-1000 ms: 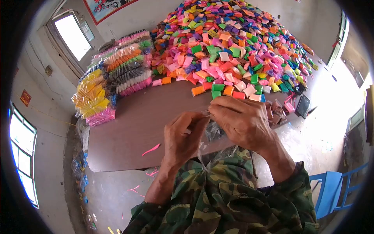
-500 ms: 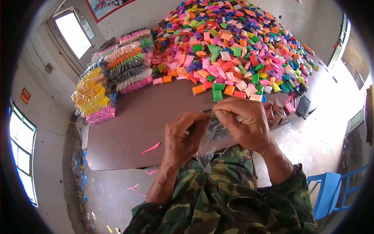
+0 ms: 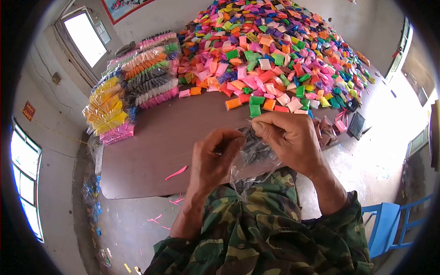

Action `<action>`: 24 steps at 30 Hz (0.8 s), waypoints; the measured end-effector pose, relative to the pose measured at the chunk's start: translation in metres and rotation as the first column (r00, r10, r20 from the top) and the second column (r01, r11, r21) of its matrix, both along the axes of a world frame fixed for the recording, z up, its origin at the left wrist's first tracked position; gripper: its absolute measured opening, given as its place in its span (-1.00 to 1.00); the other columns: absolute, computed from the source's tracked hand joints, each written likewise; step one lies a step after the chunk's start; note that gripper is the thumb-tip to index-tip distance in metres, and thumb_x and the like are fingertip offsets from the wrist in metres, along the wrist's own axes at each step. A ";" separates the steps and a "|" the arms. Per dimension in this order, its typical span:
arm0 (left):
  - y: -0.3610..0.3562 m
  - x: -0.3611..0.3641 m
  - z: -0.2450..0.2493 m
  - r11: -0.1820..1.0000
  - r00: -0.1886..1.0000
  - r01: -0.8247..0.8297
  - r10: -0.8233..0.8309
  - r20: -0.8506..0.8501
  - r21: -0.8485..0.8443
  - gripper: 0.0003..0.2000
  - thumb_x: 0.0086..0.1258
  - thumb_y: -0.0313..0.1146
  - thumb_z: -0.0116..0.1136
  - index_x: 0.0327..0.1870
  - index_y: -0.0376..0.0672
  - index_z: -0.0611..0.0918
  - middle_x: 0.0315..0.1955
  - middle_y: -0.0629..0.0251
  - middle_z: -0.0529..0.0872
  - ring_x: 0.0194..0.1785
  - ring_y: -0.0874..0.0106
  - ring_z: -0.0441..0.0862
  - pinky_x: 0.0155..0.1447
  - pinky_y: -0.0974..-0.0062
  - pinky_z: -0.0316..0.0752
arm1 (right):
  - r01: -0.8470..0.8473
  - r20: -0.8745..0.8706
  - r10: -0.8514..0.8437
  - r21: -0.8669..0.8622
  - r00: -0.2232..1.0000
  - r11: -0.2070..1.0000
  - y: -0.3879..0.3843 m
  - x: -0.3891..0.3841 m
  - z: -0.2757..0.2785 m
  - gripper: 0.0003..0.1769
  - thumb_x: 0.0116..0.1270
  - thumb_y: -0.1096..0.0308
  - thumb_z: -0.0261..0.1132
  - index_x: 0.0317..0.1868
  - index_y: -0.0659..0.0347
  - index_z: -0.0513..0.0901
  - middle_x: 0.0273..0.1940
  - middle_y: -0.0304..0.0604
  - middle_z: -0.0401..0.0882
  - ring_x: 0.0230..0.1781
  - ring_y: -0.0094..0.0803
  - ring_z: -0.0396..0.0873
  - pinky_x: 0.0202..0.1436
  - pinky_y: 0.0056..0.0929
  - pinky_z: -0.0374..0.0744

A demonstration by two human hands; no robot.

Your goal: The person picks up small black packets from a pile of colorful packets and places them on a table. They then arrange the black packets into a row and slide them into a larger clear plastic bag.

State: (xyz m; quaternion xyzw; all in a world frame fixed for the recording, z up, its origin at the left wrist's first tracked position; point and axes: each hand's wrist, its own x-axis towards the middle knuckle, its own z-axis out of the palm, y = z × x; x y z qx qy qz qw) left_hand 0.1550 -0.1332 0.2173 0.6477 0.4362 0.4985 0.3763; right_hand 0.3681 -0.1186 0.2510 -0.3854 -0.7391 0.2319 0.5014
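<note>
A clear plastic bag (image 3: 247,172) with dark contents showing in its upper part hangs between my two hands, over the near edge of the brown table (image 3: 151,151). My left hand (image 3: 214,158) pinches the bag at its left side, thumb and forefinger together. On the other side, my right hand (image 3: 289,140) is closed on the bag's upper right edge, its fingertips pressed together. Just beyond the hands lie green, orange and pink packets (image 3: 255,110). Brown packets (image 3: 325,133) sit to the right of my right hand.
A large heap of coloured packets (image 3: 266,59) covers the table's far side. Bundled packets in clear wrap (image 3: 151,82) are stacked at the left. A pink strip (image 3: 176,173) lies near the front edge. A phone (image 3: 356,125) rests at the right; a blue chair (image 3: 385,229) stands below.
My hands have moved slightly apart, my left hand shifting a little to the left. More of the bag and its dark contents shows between them.
</note>
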 end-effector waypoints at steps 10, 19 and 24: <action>0.005 -0.010 -0.037 0.996 0.961 0.032 -0.007 -0.276 0.087 -0.79 0.45 -0.36 0.47 0.01 -0.23 0.79 -0.25 0.32 0.85 -0.20 0.54 0.77 -0.09 0.48 0.69 | 0.273 0.065 -0.305 0.296 0.950 0.915 0.009 0.021 0.024 -0.88 0.51 0.40 0.48 -0.06 0.27 0.82 -0.32 -0.01 0.82 -0.38 -0.27 0.80 -0.30 -0.35 0.69; -0.006 -0.038 -0.050 0.943 0.986 0.103 -0.138 -0.089 -0.316 -0.84 0.52 -0.37 0.47 -0.07 -0.28 0.82 -0.34 0.41 0.81 -0.28 0.64 0.70 -0.17 0.57 0.61 | 0.380 0.042 -0.386 0.112 0.921 0.918 0.022 0.055 0.025 -0.81 0.55 0.36 0.48 0.05 0.28 0.85 -0.31 -0.06 0.85 -0.39 -0.56 0.72 -0.30 -0.48 0.65; -0.003 -0.047 -0.056 0.937 0.978 0.134 -0.177 -0.109 -0.323 -0.83 0.50 -0.38 0.49 -0.05 -0.29 0.82 -0.36 0.42 0.80 -0.29 0.66 0.67 -0.18 0.59 0.59 | 0.458 0.028 -0.464 0.108 0.886 0.882 0.027 0.067 0.017 -0.79 0.59 0.34 0.44 0.08 0.25 0.85 -0.41 -0.24 0.77 -0.47 -0.62 0.59 -0.36 -0.52 0.57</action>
